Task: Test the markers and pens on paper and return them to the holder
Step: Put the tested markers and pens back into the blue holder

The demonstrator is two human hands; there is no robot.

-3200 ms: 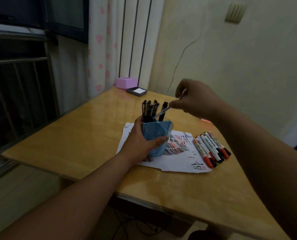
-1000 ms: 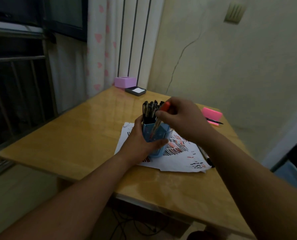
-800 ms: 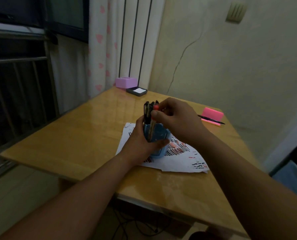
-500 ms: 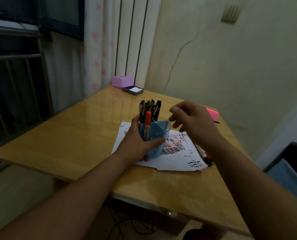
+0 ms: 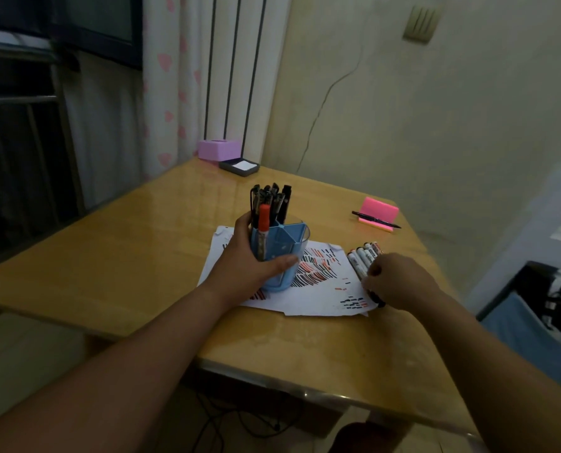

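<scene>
Dim light falls on a glossy yellow-brown wooden table (image 5: 142, 256) that fills the middle of the frame. A cracked cream wall (image 5: 403, 109) is behind it, and a white curtain printed with pink hearts (image 5: 174, 76) hangs at the upper left.

Just left of centre, a round blue plastic pen holder (image 5: 287, 253) with inner dividers stands upright on a white sheet of paper (image 5: 325, 294) scribbled with red and black strokes. The left hand (image 5: 256, 266) grips the holder from the left, with its fingers wrapped round the far side and its thumb pressed across the near wall. A bunch of black pens (image 5: 271, 196) stands in the holder's rear compartment. One white marker with a red cap (image 5: 264, 220) stands cap-up in the compartment nearest the left hand.

Right of the paper, a row of white-barrelled markers (image 5: 364, 251) lies side by side on the table. The right hand (image 5: 398, 282) rests over their near ends with its fingers curled down onto them (a black tip shows beneath the hand). Whether those fingers have closed on a marker cannot be told.

Toward the upper right of the table, a slim black pen (image 5: 375, 220) lies against a bright pink sticky-note pad (image 5: 379, 208). At the far corner sit a lilac rectangular box (image 5: 218, 149) and a dark tray of white note paper (image 5: 239, 166). A blue bin (image 5: 527, 338) shows at the right edge.
</scene>
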